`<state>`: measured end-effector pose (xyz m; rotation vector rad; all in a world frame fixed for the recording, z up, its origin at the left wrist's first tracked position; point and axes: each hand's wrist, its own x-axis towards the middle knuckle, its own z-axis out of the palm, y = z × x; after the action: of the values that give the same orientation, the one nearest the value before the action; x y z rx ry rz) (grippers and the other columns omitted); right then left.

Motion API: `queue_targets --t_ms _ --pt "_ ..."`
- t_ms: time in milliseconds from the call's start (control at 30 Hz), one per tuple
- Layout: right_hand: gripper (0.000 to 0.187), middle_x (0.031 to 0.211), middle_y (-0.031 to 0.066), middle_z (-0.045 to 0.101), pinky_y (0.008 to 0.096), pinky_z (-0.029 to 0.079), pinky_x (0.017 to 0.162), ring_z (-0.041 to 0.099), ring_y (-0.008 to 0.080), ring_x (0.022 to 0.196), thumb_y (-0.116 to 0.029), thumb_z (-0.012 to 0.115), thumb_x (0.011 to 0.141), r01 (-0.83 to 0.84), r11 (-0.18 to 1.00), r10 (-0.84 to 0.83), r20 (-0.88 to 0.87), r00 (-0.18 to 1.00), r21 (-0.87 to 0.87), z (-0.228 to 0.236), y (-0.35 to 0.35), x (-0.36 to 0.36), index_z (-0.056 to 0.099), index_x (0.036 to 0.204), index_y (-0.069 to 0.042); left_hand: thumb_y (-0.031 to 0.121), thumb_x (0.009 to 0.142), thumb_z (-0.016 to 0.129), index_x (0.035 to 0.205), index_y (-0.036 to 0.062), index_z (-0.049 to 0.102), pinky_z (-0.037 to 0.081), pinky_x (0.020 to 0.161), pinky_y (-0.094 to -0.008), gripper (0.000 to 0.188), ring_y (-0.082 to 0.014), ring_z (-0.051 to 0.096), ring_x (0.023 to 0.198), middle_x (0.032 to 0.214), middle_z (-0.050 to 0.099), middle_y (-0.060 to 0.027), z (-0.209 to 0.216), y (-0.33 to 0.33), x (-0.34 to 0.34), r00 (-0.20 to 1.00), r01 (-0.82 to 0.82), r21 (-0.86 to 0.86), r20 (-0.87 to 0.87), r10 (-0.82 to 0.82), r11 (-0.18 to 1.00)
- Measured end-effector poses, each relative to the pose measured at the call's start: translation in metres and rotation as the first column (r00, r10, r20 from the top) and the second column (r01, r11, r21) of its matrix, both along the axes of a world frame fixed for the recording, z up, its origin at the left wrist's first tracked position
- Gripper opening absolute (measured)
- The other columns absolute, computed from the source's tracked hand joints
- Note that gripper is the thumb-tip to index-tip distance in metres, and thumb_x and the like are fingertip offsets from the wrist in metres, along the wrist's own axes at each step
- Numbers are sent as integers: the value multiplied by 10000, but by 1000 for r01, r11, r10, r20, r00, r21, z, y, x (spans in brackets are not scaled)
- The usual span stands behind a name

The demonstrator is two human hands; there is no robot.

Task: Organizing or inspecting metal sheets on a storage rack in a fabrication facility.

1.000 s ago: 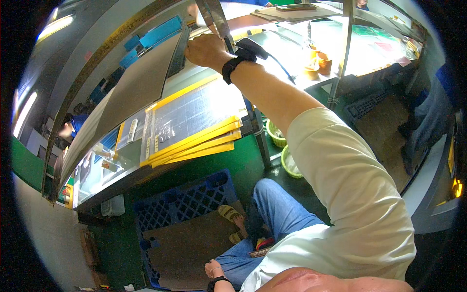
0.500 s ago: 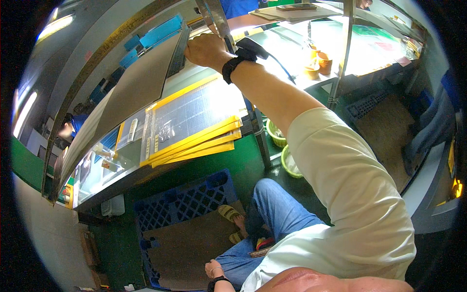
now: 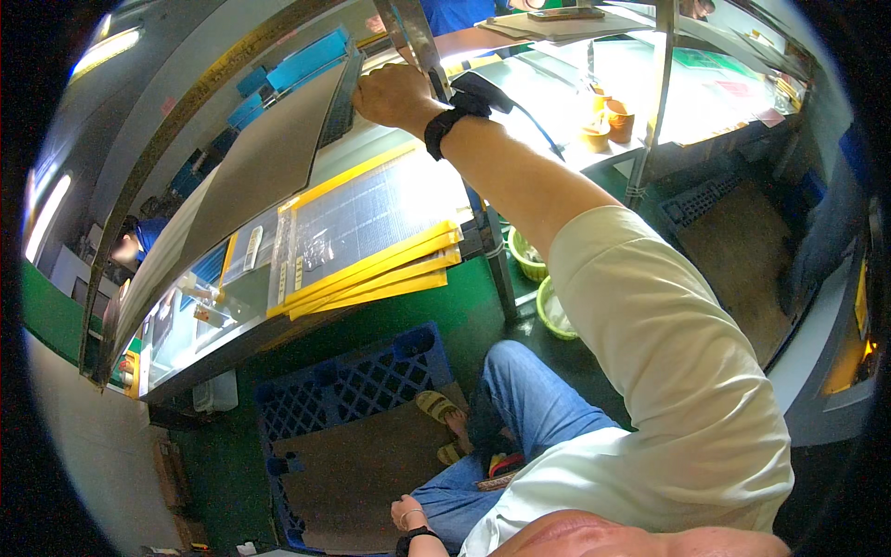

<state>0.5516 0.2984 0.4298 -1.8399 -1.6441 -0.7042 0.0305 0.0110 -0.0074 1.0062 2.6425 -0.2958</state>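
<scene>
My right hand (image 3: pixel 394 97) reaches up to the far end of the raised shelf, its fingers bent and closed beside a dark, grid-patterned panel (image 3: pixel 341 110). What lies inside the grip is hidden. A black strap with a dark device and cable sits on that wrist. Below the arm, yellow-bordered clear sheets (image 3: pixel 371 218) lie in a fanned stack on the lit tabletop (image 3: pixel 176 357). Down on my jeans rests my left hand (image 3: pixel 406 512), fingers curled in, with nothing visible in them. A large grey board (image 3: pixel 264 153) covers the shelf above the table.
Metal posts (image 3: pixel 661 93) stand beside the tables. Orange cups (image 3: pixel 618 121) are on the bright right-hand table. Green baskets (image 3: pixel 555 311) sit on the floor by a table leg. A blue pallet (image 3: pixel 353 381) with brown board lies under my feet. Other people are in the background.
Both my hands hold nearly the same position. A person's legs at the far right have shifted, and another person's hand shows beyond the shelf.
</scene>
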Motion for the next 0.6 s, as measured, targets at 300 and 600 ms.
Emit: queue_targets --t_ms 300,600 --pt "493 827 191 689 495 537 748 675 357 823 -349 342 920 -29 1000 29 12 1000 -1 -1 -1 -3 704 785 -41 326 864 508 1049 26 672 485 874 -471 388 -364 624 1026 1096 658 -192 -5 -1 -6 1000 2 14 8 -2 1000" --pt "460 844 205 687 488 536 760 675 360 829 -331 377 901 -39 999 40 -45 998 18 -1 3 3 699 799 -19 328 862 511 1049 25 673 485 873 -471 391 -373 622 1030 1101 655 -198 -5 -2 -5 999 32 35 26 -32 999"
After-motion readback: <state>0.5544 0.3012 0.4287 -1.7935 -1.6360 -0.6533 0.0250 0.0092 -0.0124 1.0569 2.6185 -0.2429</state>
